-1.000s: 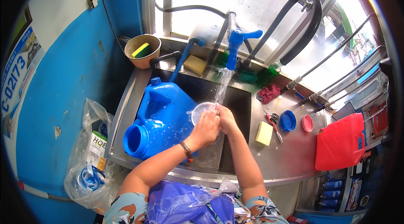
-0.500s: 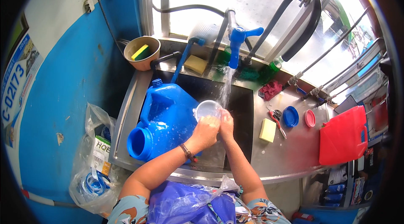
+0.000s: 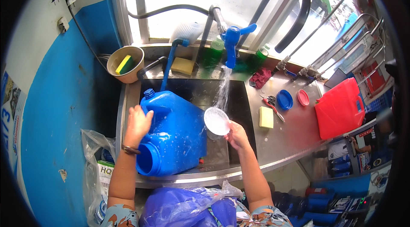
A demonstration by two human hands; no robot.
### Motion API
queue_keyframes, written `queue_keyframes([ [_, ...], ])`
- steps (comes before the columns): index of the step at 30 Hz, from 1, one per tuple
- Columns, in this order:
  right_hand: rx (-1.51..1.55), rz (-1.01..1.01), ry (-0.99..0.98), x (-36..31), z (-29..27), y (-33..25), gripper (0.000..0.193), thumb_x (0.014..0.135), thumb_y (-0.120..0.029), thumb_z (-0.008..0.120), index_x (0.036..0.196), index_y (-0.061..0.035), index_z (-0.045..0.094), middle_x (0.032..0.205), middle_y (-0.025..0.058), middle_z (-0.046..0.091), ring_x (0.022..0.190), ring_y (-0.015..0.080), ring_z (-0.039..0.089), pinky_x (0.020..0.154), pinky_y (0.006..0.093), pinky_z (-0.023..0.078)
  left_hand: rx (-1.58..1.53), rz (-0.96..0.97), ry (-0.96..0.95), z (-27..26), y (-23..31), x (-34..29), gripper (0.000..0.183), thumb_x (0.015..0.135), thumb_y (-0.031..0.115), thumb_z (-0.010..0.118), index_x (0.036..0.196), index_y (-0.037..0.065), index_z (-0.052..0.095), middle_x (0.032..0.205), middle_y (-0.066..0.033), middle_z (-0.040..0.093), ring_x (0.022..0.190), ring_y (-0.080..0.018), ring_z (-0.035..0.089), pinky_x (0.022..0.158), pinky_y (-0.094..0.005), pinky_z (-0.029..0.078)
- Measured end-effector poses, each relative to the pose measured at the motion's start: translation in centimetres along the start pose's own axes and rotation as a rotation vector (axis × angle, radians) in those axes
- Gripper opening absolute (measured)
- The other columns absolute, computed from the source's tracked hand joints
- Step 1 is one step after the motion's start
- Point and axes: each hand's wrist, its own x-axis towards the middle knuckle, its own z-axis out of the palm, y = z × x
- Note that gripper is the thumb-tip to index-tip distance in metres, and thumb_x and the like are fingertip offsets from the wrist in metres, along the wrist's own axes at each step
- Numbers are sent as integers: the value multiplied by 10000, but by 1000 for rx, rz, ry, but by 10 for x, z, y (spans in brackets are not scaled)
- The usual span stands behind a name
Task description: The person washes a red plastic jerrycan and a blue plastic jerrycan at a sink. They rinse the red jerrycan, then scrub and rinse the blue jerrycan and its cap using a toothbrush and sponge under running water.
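We hold a round, whitish tub tilted over the dark sink basin, to the right of the big blue jug. Our right hand has its grip clamped on the tub's lower right edge, thumb and fingers pinching it. Water runs down from the blue tap to the tub's upper edge; we cannot tell how much of it goes inside.

The blue jug lies on its side in the sink, flecked with white suds, its wide mouth turned toward us. Our left hand is at the jug's left side near the handle, its grip spread, thumb and fingers apart; we cannot tell whether it touches.

To the right, on the metal surface, we see a yellow sponge, a red-handled cutting tool, 2 round caps and a red container. Behind the sink we have 2 green bottles and a dark red cloth; at the back left, a tan bucket holds another sponge.
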Motion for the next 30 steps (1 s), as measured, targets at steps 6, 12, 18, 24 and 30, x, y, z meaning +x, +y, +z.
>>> queue_keyframes([
  [6, 193, 39, -52, 10, 37, -2, 272, 1029, -215, 526, 1195, -15, 606, 856, 64, 661, 620, 138, 608, 499, 238, 486, -417, -28, -191, 19, -12, 7, 423, 938, 278, 628, 1148, -69, 507, 894, -218, 684, 589, -267, 695, 516, -364, 555],
  [12, -112, -92, -124, -8, 29, -25, 298, 1033, -236, 527, 1194, 3, 604, 839, 70, 666, 565, 124, 602, 481, 230, 492, -468, 110, -198, 23, 15, 0, 316, 913, 249, 609, 1094, 0, 538, 822, -220, 682, 641, -302, 700, 583, -406, 555],
  [18, 10, -59, -25, -14, 18, -28, 332, 1039, -275, 525, 1249, -29, 599, 885, 85, 691, 638, 128, 654, 519, 246, 543, -290, 270, -67, 32, 55, 1, 334, 805, 267, 644, 994, -6, 606, 847, -256, 675, 806, -424, 669, 726, -485, 515],
  [24, -516, -559, -59, -15, 59, -69, 240, 974, -126, 626, 1188, -34, 685, 1039, 80, 719, 891, 148, 690, 731, 258, 580, -170, 409, -105, 32, 94, 12, 339, 816, 274, 664, 1010, 1, 610, 875, -255, 683, 858, -441, 666, 765, -513, 523],
  [30, -769, -880, 71, -10, 44, -101, 184, 973, -100, 621, 1093, 5, 712, 951, 72, 702, 777, 116, 695, 638, 235, 568, -90, 503, -117, 36, 119, 11, 350, 836, 319, 678, 965, 1, 607, 852, -251, 685, 838, -440, 669, 764, -525, 532],
])
